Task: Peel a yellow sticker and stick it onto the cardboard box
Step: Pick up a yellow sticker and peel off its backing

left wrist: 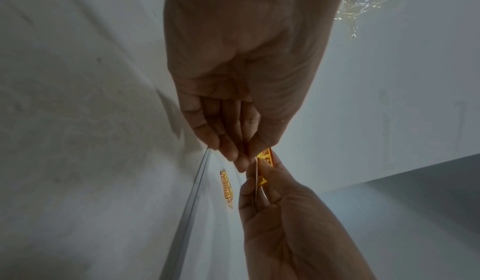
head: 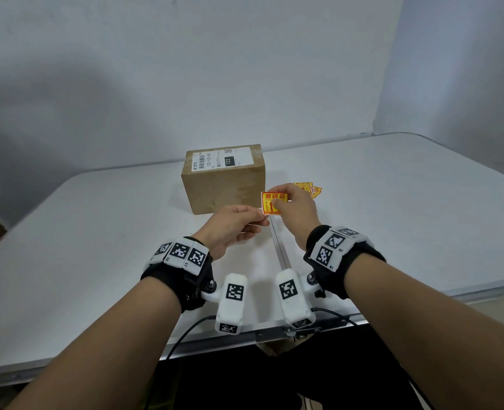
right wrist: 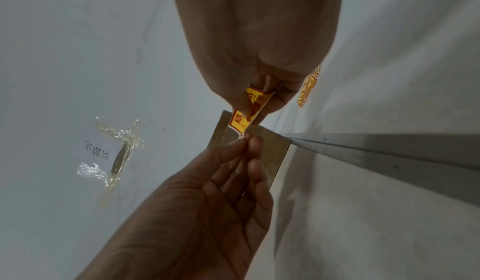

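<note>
White folding table [head: 97, 232] against a pale wall carries the brown cardboard box [head: 224, 184]; just before it, right hand [head: 295, 208] and left hand [head: 233, 226] pinch a yellow-and-red sticker [head: 274, 202]

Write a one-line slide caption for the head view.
Both hands pinch a yellow-and-red square sticker before the brown cardboard box.

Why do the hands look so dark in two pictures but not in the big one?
Head view: even light, so the yellow sticker and cardboard box look sharp. Left wrist view: the left hand is dim against the pale wall. Right wrist view: the right hand is shadowed too, slightly soft, and the edges bend.
</note>
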Demonstrator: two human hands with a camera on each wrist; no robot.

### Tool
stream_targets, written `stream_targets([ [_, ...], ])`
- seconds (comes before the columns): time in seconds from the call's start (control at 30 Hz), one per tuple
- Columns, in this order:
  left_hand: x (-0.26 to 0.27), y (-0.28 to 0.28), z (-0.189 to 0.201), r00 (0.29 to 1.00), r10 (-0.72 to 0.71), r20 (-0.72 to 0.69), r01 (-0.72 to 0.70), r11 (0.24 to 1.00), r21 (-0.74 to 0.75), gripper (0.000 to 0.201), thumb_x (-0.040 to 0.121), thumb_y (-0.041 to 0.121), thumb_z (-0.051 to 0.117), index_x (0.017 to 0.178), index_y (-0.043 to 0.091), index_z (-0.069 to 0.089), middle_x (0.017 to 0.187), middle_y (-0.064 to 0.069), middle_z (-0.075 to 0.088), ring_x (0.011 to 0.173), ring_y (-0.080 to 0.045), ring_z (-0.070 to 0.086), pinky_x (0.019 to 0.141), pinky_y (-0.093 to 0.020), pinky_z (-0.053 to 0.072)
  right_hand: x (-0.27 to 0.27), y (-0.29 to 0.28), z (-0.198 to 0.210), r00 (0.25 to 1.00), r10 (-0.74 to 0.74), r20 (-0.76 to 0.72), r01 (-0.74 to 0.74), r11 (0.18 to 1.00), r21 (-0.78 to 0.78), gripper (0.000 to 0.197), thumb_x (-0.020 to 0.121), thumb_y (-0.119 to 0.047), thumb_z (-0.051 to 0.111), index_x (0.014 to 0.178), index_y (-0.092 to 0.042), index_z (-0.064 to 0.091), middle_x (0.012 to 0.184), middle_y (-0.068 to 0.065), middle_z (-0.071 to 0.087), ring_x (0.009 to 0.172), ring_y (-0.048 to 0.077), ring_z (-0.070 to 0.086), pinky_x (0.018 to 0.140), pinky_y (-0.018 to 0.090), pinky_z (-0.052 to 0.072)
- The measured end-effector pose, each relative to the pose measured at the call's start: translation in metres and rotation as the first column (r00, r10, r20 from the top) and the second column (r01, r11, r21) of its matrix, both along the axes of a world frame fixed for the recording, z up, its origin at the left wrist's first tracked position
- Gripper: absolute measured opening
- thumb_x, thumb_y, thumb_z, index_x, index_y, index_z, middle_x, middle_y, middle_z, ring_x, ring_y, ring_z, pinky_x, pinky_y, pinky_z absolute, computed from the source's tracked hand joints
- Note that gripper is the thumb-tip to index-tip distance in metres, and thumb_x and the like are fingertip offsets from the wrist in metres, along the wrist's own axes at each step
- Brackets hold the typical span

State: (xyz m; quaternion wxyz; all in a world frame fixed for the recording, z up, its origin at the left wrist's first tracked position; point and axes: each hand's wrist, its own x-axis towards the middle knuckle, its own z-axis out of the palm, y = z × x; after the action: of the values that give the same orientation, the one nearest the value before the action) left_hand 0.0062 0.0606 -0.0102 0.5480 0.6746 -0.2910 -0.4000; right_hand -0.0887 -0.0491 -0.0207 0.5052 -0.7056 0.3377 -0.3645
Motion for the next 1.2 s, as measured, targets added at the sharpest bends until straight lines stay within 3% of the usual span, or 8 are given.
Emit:
stream_targets([
  [0.4,0.005,-0.017,-0.003,0.999,0.001,0.036,-0.001,1.0,0.01,0.009,0.09,0.021,0.062,0.092,0.015,0.068,0.08,0.003,0.071,0.066,-0.006,0.057,0.073,-0.021,0.047,0.003,-0.016,-0.008,1.0,0.004,0.009,-0.004,1.0,0.023,0.025,0.089,-0.003,0.054,0.109,-0.013,0.065,0.101,-0.003,0.062,0.09,0.012,0.056,0.075,0.02,0.045],
  [0.5,0.006,-0.026,-0.003,0.999,-0.004,0.049,0.003,1.0,0.016,0.008,0.09,0.022,0.062,0.091,0.016,0.068,0.079,0.005,0.071,0.066,-0.006,0.056,0.075,-0.022,0.046,0.003,-0.024,-0.008,1.0,-0.002,0.004,0.002,1.0,0.016,0.029,0.087,-0.002,0.056,0.114,-0.012,0.061,0.107,-0.001,0.06,0.097,0.014,0.057,0.085,0.024,0.046],
  [0.63,0.008,-0.04,-0.001,0.996,0.013,0.085,-0.015,1.0,0.027,0.01,0.09,0.023,0.061,0.093,0.016,0.067,0.08,0.005,0.07,0.065,-0.005,0.056,0.072,-0.021,0.047,0.006,-0.039,-0.004,0.98,-0.1,-0.172,0.069,0.982,-0.174,0.035,0.08,-0.005,0.06,0.111,-0.02,0.061,0.123,0.005,0.052,0.115,0.023,0.048,0.097,0.038,0.044],
  [0.7,0.009,-0.047,0.0,0.993,0.025,0.111,-0.029,0.999,0.033,0.011,0.09,0.022,0.061,0.094,0.014,0.067,0.081,0.004,0.07,0.065,-0.006,0.056,0.069,-0.02,0.046,0.006,-0.046,0.001,0.966,-0.149,-0.209,0.089,0.958,-0.274,0.029,0.079,-0.007,0.059,0.104,-0.021,0.066,0.117,0.004,0.054,0.11,0.021,0.048,0.091,0.03,0.042],
  [0.8,0.01,-0.056,0.001,0.988,0.044,0.145,-0.049,0.998,0.03,0.012,0.09,0.021,0.061,0.096,0.012,0.066,0.081,0.002,0.069,0.064,-0.007,0.056,0.065,-0.018,0.046,0.006,-0.051,0.008,0.983,-0.004,-0.182,-0.037,0.975,-0.221,0.015,0.083,-0.01,0.06,0.092,-0.014,0.072,0.095,0.001,0.062,0.092,0.014,0.054,0.08,0.022,0.045],
  [0.93,0.01,-0.067,0.004,0.983,0.05,0.175,-0.055,0.998,0.026,0.01,0.09,0.018,0.06,0.092,0.011,0.067,0.08,0.0,0.068,0.062,-0.007,0.055,0.062,-0.017,0.046,0.005,-0.063,0.009,0.943,-0.154,-0.295,0.026,0.919,-0.394,0.023,0.082,-0.011,0.058,0.093,-0.024,0.072,0.118,0.001,0.053,0.116,0.022,0.041,0.096,0.034,0.038],
  [1.03,0.01,-0.076,0.006,0.981,0.037,0.193,-0.045,0.998,0.036,0.009,0.09,0.018,0.061,0.087,0.012,0.067,0.081,0.0,0.069,0.062,-0.007,0.055,0.065,-0.019,0.046,0.005,-0.068,0.012,0.966,-0.1,-0.237,0.023,0.952,-0.306,0.021,0.083,-0.01,0.058,0.086,-0.022,0.075,0.11,0.003,0.058,0.108,0.019,0.05,0.089,0.031,0.043],
  [1.2,0.012,-0.085,0.007,0.973,0.013,0.231,-0.022,0.999,0.036,0.018,0.09,0.02,0.062,0.099,0.006,0.068,0.081,0.0,0.069,0.062,-0.007,0.055,0.064,-0.017,0.046,0.004,-0.067,0.011,0.972,0.064,-0.228,-0.088,0.991,-0.098,0.02,0.081,-0.008,0.059,0.086,-0.012,0.078,0.077,0.0,0.068,0.078,0.015,0.063,0.078,0.027,0.054],
])
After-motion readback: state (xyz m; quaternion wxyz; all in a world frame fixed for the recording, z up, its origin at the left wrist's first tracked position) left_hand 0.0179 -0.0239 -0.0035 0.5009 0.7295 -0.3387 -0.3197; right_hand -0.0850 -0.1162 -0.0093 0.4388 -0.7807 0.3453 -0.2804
